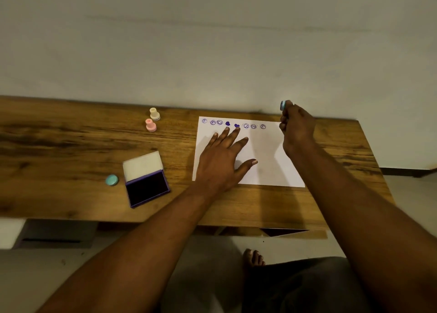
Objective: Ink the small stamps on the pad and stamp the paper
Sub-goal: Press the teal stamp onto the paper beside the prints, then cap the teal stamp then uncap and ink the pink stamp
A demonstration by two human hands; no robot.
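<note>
A white sheet of paper (267, 161) lies on the wooden table (71, 135), with a row of several purple stamp marks (233, 124) along its far edge. My left hand (222, 156) rests flat on the paper, fingers spread. My right hand (296, 125) is raised above the paper's far right corner and holds a small teal stamp (283, 105), its inked face turned left. The open purple ink pad (146, 185) sits left of the paper. A cream stamp (155, 114) and a pink stamp (150, 125) stand upright further back.
A teal stamp cap (111, 179) lies left of the ink pad. A pale wall rises right behind the table's far edge. Below the near edge I see the floor, a bare foot (254, 258) and a knee.
</note>
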